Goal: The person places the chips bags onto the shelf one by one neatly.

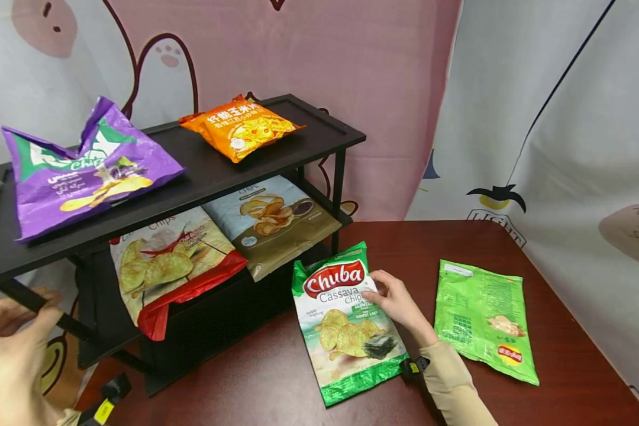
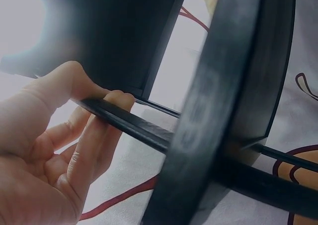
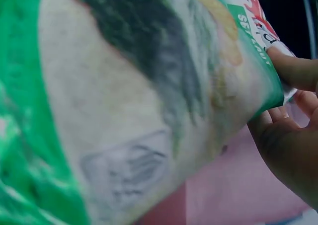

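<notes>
Green Chuba cassava chips bag [image 1: 346, 331], apparently sealed, face-up on the dark red surface [image 1: 564, 378], right edge pinched.

My left hand [image 1: 7, 349] sits low at my left side, thumb and curled fingers [image 2: 107, 108] hooked around a thin bar, while my right hand [image 1: 399, 305] reaches forward from its beige sleeve, thumb on top and fingers [image 3: 293, 73] pinching an edge.

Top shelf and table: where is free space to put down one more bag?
Top shelf: bare between purple bag and orange bag. Table: bare behind Chuba bag and green bag, plus a strip between them. Lower shelf is crowded.
</notes>
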A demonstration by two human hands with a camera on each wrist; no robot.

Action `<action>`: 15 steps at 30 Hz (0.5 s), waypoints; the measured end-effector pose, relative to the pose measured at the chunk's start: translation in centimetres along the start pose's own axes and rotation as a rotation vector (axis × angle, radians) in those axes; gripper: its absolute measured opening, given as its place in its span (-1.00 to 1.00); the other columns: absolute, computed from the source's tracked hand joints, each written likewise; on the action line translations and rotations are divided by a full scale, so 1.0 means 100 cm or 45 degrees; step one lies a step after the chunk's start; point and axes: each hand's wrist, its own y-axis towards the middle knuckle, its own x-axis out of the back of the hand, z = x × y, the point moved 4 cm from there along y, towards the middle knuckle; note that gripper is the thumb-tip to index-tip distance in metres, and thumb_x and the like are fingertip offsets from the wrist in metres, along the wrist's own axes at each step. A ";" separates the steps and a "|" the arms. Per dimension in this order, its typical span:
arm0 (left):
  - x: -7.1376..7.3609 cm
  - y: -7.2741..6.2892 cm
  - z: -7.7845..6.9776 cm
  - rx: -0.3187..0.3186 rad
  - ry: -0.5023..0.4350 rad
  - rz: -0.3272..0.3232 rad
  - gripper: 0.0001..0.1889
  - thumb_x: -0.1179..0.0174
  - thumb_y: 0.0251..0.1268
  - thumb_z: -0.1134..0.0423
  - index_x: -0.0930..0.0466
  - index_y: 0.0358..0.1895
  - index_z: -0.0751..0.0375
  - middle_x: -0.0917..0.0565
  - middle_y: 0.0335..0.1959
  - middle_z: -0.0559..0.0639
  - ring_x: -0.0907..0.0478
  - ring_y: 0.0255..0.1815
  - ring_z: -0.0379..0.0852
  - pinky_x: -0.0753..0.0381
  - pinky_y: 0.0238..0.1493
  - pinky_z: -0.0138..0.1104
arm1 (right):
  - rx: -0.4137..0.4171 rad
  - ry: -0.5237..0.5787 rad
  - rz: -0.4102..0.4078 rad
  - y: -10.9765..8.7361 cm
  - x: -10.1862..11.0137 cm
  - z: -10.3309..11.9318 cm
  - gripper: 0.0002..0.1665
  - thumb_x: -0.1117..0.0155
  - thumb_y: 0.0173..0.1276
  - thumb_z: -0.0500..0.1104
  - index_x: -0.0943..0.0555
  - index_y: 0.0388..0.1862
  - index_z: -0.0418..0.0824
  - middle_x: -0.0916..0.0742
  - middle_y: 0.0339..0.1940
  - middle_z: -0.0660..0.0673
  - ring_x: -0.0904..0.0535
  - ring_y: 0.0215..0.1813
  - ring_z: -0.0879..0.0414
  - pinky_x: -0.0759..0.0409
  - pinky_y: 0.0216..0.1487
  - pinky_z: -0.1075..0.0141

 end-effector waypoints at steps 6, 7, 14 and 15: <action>0.001 0.002 0.000 -0.079 -0.022 -0.009 -0.55 -0.10 0.01 0.54 -0.45 -0.52 -0.30 -0.46 -0.60 -0.67 -0.38 -0.49 -0.63 -0.22 -0.47 -0.71 | 0.012 0.037 0.142 0.018 -0.046 0.005 -0.72 -0.28 0.22 -0.33 -0.56 -0.07 -0.33 -0.60 -0.19 -0.28 -0.62 -0.37 0.25 -0.60 -0.37 0.41; 0.001 0.002 -0.001 -0.087 -0.022 -0.010 -0.55 -0.11 0.01 0.54 -0.45 -0.53 -0.30 -0.46 -0.61 -0.67 -0.38 -0.50 -0.63 -0.22 -0.47 -0.71 | 0.015 0.042 0.165 0.021 -0.053 0.006 -0.72 -0.27 0.23 -0.33 -0.55 -0.06 -0.33 -0.60 -0.17 -0.29 -0.64 -0.35 0.22 -0.60 -0.36 0.41; 0.002 0.001 -0.001 -0.053 -0.054 -0.006 -0.56 -0.11 0.01 0.56 -0.49 -0.53 -0.26 -0.49 -0.60 -0.66 -0.40 -0.48 -0.60 -0.23 -0.45 -0.69 | -0.020 0.037 0.220 0.041 -0.089 0.019 -0.71 -0.23 0.28 -0.30 -0.52 -0.02 -0.35 -0.64 -0.16 -0.31 -0.67 -0.39 0.15 -0.57 -0.40 0.42; 0.002 0.000 -0.001 -0.042 -0.047 -0.006 -0.57 -0.11 0.01 0.55 -0.49 -0.52 -0.25 -0.49 -0.60 -0.66 -0.40 -0.47 -0.60 -0.23 -0.44 -0.68 | -0.046 0.045 0.222 0.044 -0.092 0.019 -0.70 -0.21 0.30 -0.29 -0.50 -0.01 -0.36 -0.64 -0.17 -0.32 -0.67 -0.40 0.13 -0.56 -0.41 0.41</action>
